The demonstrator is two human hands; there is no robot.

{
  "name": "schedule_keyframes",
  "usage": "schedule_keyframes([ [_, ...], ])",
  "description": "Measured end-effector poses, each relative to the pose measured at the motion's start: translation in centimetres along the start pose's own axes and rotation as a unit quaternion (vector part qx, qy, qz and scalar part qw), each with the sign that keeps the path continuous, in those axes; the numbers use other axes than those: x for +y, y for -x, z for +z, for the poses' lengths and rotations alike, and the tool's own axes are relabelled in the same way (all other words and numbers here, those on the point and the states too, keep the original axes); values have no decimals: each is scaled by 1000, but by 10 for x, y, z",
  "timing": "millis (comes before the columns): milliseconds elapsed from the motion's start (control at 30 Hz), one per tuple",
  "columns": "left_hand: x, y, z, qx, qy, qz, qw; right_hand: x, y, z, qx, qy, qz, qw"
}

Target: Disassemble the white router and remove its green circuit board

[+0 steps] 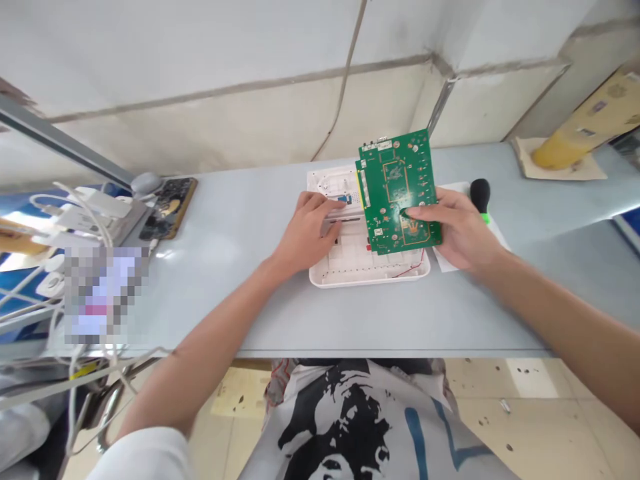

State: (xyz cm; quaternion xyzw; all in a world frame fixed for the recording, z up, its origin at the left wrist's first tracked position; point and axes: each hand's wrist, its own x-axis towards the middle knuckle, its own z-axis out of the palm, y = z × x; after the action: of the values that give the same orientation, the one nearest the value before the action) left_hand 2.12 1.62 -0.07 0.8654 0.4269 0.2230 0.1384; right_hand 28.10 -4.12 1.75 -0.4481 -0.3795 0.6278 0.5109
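Observation:
My right hand (463, 227) grips a green circuit board (397, 190) by its lower right edge, thumb pressed on the face turned toward me. The board is tilted up above a white plastic housing (370, 275) on the table. My left hand (315, 227) rests at the housing's left side, fingers apart, the fingertips near a small blue part (345, 199) inside it. A thin red wire (411, 269) runs along the housing's lower right interior. The board hides much of the housing's right half.
A black-and-green screwdriver handle (480, 197) lies by a white sheet (449, 261) to the right. At the left are a phone-like dark device (169, 208), white chargers and tangled cables (103, 220). A yellow roll (560, 148) stands at the far right. The wall borders the grey table (240, 200).

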Motion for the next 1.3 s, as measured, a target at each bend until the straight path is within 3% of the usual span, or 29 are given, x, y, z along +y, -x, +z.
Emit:
schedule_keyframes([
  [600,-5,6,-8,0,18,1,1000,9,-6,2,-44,-21,6,999],
  [1300,-6,-9,2,-9,-45,41,998,-6,-3,-3,-8,71,-46,996],
])
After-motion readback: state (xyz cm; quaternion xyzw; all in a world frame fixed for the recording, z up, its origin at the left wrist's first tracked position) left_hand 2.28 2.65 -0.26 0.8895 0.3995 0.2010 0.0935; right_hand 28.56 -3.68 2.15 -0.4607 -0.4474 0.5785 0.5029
